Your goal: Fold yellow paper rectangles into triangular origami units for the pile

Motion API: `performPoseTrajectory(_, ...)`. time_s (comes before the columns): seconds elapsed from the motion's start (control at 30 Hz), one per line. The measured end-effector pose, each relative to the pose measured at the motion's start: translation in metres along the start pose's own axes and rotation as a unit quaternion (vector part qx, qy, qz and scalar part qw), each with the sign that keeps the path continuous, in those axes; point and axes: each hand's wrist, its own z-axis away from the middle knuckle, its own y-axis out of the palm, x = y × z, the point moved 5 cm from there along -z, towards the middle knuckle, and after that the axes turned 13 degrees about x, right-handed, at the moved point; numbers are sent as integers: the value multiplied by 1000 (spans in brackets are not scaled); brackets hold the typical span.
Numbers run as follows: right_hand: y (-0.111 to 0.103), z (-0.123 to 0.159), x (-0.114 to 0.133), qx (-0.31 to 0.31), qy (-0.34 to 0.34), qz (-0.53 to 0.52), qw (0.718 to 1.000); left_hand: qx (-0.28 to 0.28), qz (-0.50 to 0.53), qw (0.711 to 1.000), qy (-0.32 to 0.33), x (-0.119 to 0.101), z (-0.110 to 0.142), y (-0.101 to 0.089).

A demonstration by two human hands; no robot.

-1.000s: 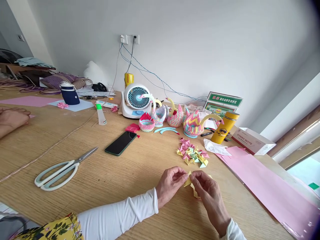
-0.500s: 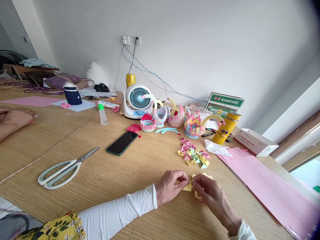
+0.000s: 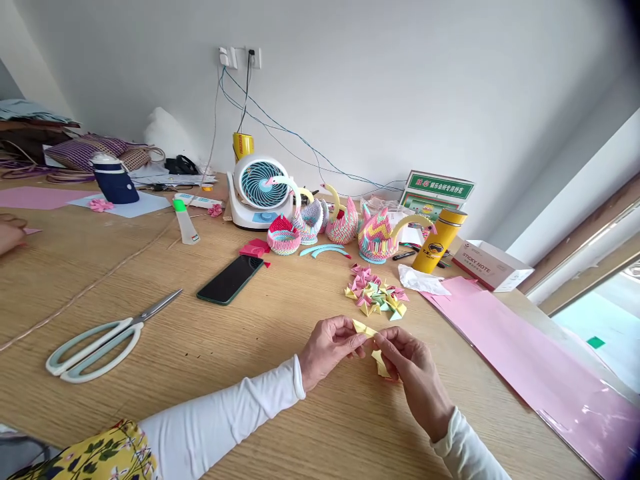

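Note:
Just above the wooden table [image 3: 240,347], my left hand [image 3: 327,347] and my right hand [image 3: 413,370] pinch a small yellow paper piece [image 3: 364,328] between their fingertips. More yellow paper [image 3: 380,365] lies under my right hand's fingers. A pile of small folded pink, yellow and green paper pieces [image 3: 375,297] lies just beyond my hands. Both hands are closed on the yellow paper.
Several paper swans [image 3: 345,227] and a desk fan [image 3: 257,193] stand at the back. A black phone [image 3: 230,279], scissors [image 3: 100,337], a yellow flask [image 3: 439,241], a sticky-note box [image 3: 487,265] and pink sheets [image 3: 520,363] lie around. Another person's hand [image 3: 9,233] rests at far left.
My hands have lifted the yellow paper slightly and turned it between the fingertips. The view has shifted a little to the right and down.

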Motion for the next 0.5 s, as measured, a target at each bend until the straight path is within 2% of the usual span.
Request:
performPoseTrajectory(0.1, -1, 0, 2, -1, -45, 94, 995, -5, -22, 1000, -6, 0, 2, -1)
performPoseTrajectory(0.27, -1, 2, 8, -19, -106, 255, 961, 21, -56, 998, -31, 5, 3, 1)
performPoseTrajectory(0.37, -2, 3, 10, -24, -114, 273, 955, 32, -34, 998, -39, 6, 2, 3)
performPoseTrajectory(0.5, -5, 1, 4, -20, -64, 205, 976, 9, 34, 998, -55, 5, 3, 2)
